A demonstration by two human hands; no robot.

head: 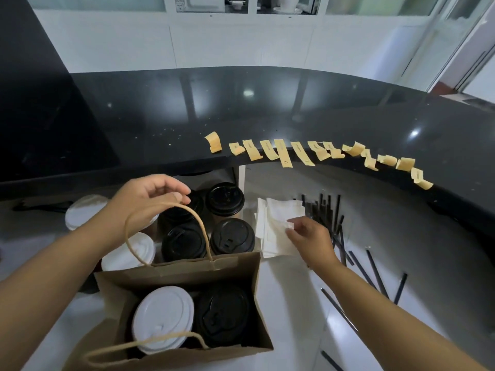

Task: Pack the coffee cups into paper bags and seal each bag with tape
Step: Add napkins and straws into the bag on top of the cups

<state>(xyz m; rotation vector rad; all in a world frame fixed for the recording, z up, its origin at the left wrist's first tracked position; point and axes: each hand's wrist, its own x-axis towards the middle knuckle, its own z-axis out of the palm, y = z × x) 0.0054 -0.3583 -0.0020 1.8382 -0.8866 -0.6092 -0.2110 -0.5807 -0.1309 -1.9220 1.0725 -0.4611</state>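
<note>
Bag [235, 274] holds two lidded cups [163, 318]; left hand [146, 195] pinches its handle [192, 220], right hand [309, 236] pinches napkins [278, 218].

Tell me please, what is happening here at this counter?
A person is packing lidded coffee cups into an open brown paper bag, which holds a white-lidded cup and a black-lidded cup. The left hand pinches the bag's far twine handle; the right hand picks at white paper napkins. Yellow tape strips wait on the black counter edge, so the bag is not sealed.

White counter [289, 303] under bag [241, 271], cups [231, 236], napkins [278, 218], straws [375, 271].
</note>
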